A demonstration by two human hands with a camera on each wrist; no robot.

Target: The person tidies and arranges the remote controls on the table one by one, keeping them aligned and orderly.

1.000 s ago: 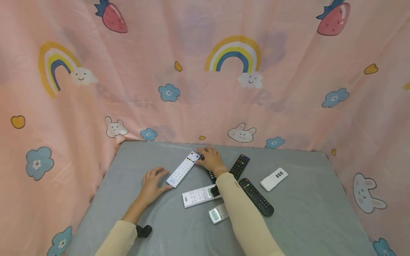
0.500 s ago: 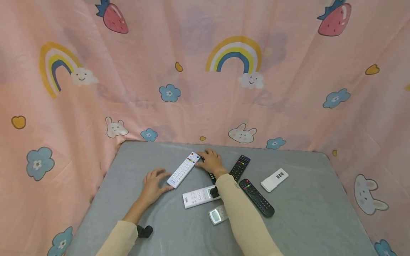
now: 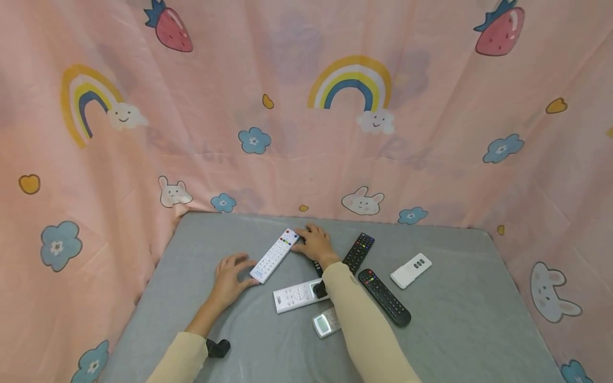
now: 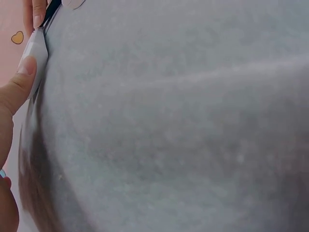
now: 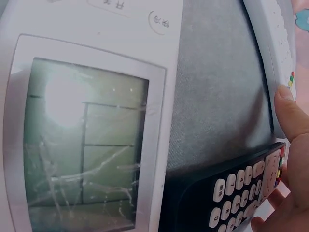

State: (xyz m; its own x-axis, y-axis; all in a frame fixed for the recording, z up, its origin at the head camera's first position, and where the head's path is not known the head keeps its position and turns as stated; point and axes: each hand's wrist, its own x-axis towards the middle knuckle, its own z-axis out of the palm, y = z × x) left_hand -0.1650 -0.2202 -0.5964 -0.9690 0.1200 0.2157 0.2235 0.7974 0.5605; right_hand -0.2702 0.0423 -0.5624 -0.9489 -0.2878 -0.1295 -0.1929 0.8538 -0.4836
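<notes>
A white remote control (image 3: 274,256) with coloured buttons at its far end lies slanted on the grey cloth. My left hand (image 3: 231,279) holds its near end, the thumb (image 4: 26,72) against the remote in the left wrist view. At the far end, my right hand (image 3: 316,244) has its thumb (image 5: 289,108) on the white remote's side and its index finger near the top corner. A black remote with white buttons (image 5: 236,193) lies close beneath the right hand, partly hidden by it in the head view.
Around the right forearm lie a white remote with a screen (image 3: 294,296), a small silver remote (image 3: 325,323), two black remotes (image 3: 360,251) and a white remote with several dark buttons (image 3: 411,270). A pink patterned curtain (image 3: 287,170) borders the grey-covered table (image 3: 469,319).
Both hands stay almost still at the white remote's ends. The whole view shifts very slightly downward.
</notes>
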